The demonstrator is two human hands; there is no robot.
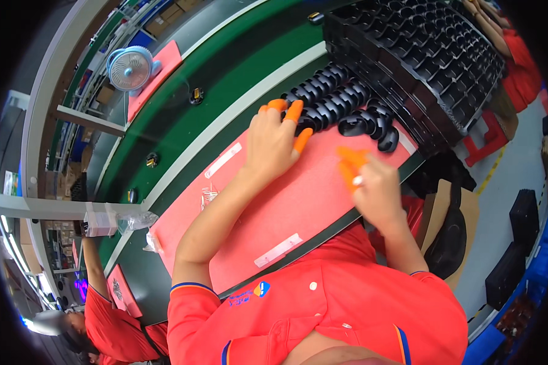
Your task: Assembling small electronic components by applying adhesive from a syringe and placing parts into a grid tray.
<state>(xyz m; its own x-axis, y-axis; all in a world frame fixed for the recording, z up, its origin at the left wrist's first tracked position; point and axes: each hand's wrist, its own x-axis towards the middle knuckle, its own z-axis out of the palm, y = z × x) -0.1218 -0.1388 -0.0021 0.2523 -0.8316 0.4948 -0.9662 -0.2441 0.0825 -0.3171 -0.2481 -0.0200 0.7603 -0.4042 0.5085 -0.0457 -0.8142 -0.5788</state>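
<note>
Rows of black curved plastic parts (338, 103) stand side by side at the far right of a pink mat (268, 213). At their left end is my left hand (272, 143), with orange finger cots on the fingers. Its fingers are spread, and the fingertips reach the nearest parts; I see nothing held. A looser group of the same black parts (371, 125) lies nearer me. My right hand (377, 193), also in orange finger cots, is over the mat's right part, smeared by motion. A small white spot shows by its fingers; I cannot make out what it is.
A tall stack of black compartment trays (414, 55) stands at the back right. Beyond the mat runs a green conveyor belt (176, 131) carrying small dark-and-yellow pieces (196, 95). A blue fan (129, 69) stands across it. Another person (119, 319) works at the left.
</note>
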